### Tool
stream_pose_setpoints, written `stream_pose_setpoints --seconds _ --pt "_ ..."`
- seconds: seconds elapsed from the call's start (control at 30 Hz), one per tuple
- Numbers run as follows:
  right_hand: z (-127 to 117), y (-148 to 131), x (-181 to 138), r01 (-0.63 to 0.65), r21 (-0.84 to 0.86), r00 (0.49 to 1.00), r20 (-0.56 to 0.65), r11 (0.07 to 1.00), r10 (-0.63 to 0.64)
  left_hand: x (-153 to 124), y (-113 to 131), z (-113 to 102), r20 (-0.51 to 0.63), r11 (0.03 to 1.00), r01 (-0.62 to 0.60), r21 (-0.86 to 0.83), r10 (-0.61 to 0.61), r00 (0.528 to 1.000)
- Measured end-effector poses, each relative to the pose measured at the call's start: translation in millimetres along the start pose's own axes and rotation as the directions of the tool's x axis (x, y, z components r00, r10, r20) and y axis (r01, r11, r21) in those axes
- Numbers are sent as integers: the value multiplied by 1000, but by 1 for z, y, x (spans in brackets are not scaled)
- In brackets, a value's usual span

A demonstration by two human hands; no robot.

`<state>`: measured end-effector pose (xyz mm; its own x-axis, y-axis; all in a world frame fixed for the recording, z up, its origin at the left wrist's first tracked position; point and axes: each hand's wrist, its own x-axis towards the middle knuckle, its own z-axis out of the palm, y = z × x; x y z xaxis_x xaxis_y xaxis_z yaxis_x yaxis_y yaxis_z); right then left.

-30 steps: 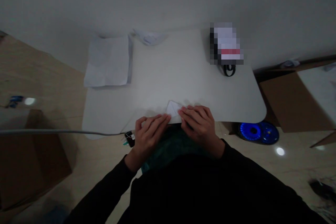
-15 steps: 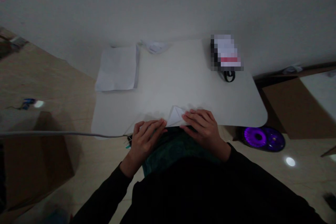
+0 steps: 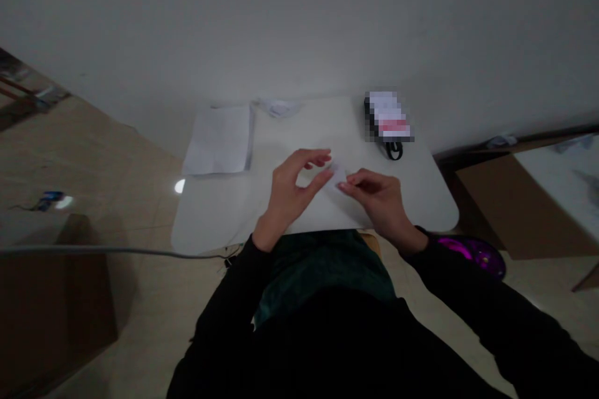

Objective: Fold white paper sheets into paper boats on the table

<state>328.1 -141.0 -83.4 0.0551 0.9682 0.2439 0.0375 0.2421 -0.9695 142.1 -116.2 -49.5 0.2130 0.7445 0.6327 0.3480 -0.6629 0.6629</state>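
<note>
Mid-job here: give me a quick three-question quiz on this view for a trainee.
1. Multiple choice: where on the table does the paper stack lie, as the wearer sees it? A) right B) left C) middle
2. True or false: the left hand is closed in a fist.
3. Fill in: the small white paper is pinched by the ____ hand.

Key:
1. B
2. False; the left hand is open.
3. Right; the right hand pinches it.

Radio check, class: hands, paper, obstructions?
Right hand: pinching small white paper. Left hand: open, thumb near paper's edge. Paper stack: farther left, apart from hands.
</note>
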Motion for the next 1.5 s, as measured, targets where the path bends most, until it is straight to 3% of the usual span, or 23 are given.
stream_pose_setpoints --seconds 0.1,0.17,0.27,0.4,0.53,0.63,0.8,0.9,0.97,1.07,1.2,1.5 --pt "16 1 45 -102 232 993 -30 967 112 45 -27 21 -102 990 128 -52 -133 986" --pt "26 5 70 -95 276 994 -28 956 107 68 -47 30 -168 984 158 -82 -170 971" --pt "38 15 98 -86 276 996 46 957 76 90 -76 30 -149 976 178 -127 -196 969" --pt "51 32 117 -73 236 992 121 969 45 93 -104 20 -79 977 199 -76 -205 976" --pt "59 48 121 -65 208 991 124 976 39 74 -120 15 -67 978 207 14 -206 976" --pt "58 52 119 -40 192 997 72 981 26 58 -121 14 -63 976 199 91 -194 979" --pt "50 52 120 -6 181 999 -30 983 12 48 -106 12 94 957 128 259 -157 983" --pt "46 52 122 4 152 998 -60 988 5 47 -100 13 132 956 82 281 -123 984" --pt "45 52 123 14 104 999 -46 995 -9 47 -100 16 141 972 96 216 -129 982" --pt "44 50 122 70 26 997 26 997 -71 49 -102 20 97 975 221 16 -221 970" --pt "45 47 123 70 62 994 75 996 -75 53 -105 23 63 889 383 -249 -380 923" --pt "46 54 130 -14 174 998 69 985 2 54 -117 24 120 825 395 -404 -380 917"
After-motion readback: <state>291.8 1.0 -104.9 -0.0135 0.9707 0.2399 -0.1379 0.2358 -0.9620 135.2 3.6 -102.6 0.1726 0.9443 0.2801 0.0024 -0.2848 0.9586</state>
